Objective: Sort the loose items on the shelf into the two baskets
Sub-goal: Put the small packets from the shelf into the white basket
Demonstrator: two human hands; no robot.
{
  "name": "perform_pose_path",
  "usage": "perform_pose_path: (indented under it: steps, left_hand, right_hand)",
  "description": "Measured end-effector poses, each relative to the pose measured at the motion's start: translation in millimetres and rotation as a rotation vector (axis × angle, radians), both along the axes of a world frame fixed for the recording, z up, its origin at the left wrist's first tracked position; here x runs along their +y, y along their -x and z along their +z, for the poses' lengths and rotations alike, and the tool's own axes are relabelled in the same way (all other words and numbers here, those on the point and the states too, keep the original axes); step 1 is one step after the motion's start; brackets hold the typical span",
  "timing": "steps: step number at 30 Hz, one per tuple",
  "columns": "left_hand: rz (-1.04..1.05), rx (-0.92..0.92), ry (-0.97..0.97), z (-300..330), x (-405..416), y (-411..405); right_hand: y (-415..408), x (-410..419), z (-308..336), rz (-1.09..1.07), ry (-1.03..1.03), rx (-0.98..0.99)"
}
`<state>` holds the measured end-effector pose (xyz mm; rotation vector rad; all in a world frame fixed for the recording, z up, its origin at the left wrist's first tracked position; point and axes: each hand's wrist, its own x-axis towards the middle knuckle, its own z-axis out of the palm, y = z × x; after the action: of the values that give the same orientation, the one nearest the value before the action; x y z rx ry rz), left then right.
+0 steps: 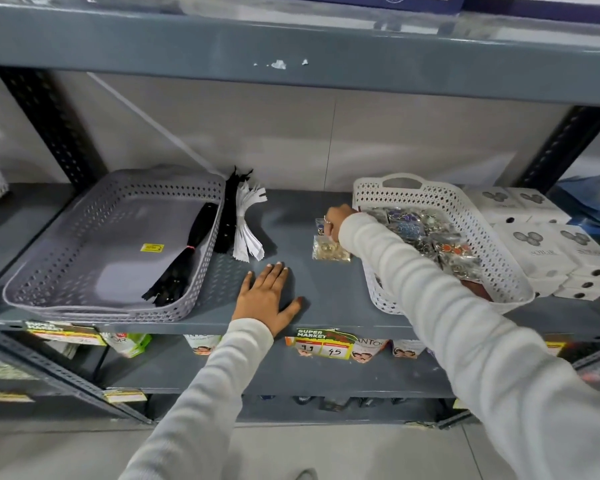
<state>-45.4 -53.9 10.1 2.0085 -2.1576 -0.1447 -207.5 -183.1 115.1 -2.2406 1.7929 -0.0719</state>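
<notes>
A grey basket [66,258] sits at the left of the shelf and holds one bundle of black zippers [184,252]. Beside its right wall lie a loose bundle of black zippers [228,209] and a bundle of white zippers [246,230]. A white basket [499,268] at the right is full of small clear packets of buttons and trinkets [430,233]. Loose clear packets [328,251] lie just left of it. My right hand [336,221] rests on these packets, fingers curled over the far one. My left hand [267,296] lies flat and empty on the shelf front.
White boxes [548,244] are stacked right of the white basket. The upper shelf's beam [291,53] hangs low overhead. Black perforated uprights [49,123] frame the bay. Price tags [323,344] hang on the front edge, with packaged goods on the shelf below.
</notes>
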Motion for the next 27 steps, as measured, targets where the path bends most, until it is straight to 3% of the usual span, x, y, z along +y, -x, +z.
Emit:
perform_pose_path:
  steps: [4,8,13,17,27]
  left_hand:
    - [0.002,0.007,-0.001,0.9,0.9,0.9]
    - [0.014,0.000,0.011,1.8,1.5,3.9]
    - [0.020,0.000,0.009,2.4,2.6,6.2]
    - [0.017,-0.017,0.008,3.0,3.1,6.6]
    - [0.009,-0.023,0.011,1.7,2.0,4.2]
  right_hand:
    - [19.9,-5.1,43.2,0.000,0.055,-0.176]
    - [78.6,-7.3,72.3,-0.096,0.221,-0.215]
    - [158.3,5.2,55.5,-0.221,0.030,0.033]
    - [179.0,26.5,30.1,-0.182,-0.149,0.237]
    - [161.3,32.9,0.0,-0.191,-0.177,0.121]
